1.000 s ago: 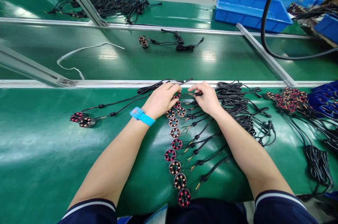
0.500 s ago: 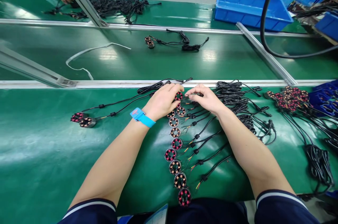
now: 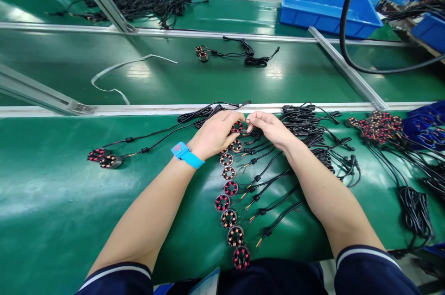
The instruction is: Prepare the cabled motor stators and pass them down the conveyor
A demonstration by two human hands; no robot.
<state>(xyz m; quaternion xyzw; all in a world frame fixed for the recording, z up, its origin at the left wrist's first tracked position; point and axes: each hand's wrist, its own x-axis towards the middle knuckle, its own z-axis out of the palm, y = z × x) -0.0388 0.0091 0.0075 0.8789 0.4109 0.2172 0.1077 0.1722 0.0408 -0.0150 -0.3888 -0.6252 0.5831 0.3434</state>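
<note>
My left hand [image 3: 218, 132], with a blue wrist strap [image 3: 187, 155], is closed around a motor stator [image 3: 237, 127] with red coils, at the far end of a row of stators. My right hand [image 3: 266, 127] pinches thumb and forefinger together just right of that stator; whatever is between the fingertips is too small to make out. Below the hands, more stators with copper or red coils [image 3: 230, 188] run in a column toward me. Black cables [image 3: 266, 232] with bare coloured wire ends lie to their right, their coiled lengths [image 3: 301, 116] bundled beyond my right hand.
Two stators with cables [image 3: 110, 161] lie at left. On the belt behind the metal rail [image 3: 146, 109] are a stator pair [image 3: 201, 54] and a white strip [image 3: 100, 74]. Stators are heaped [image 3: 378, 127] at right. A blue bin [image 3: 330, 8] and cable pile [image 3: 149, 5] stand farther back.
My right fingertips have drawn in and curled beside the held stator. The stator pair and strip on the belt have shifted right. The other person's hand at top left has mostly left view.
</note>
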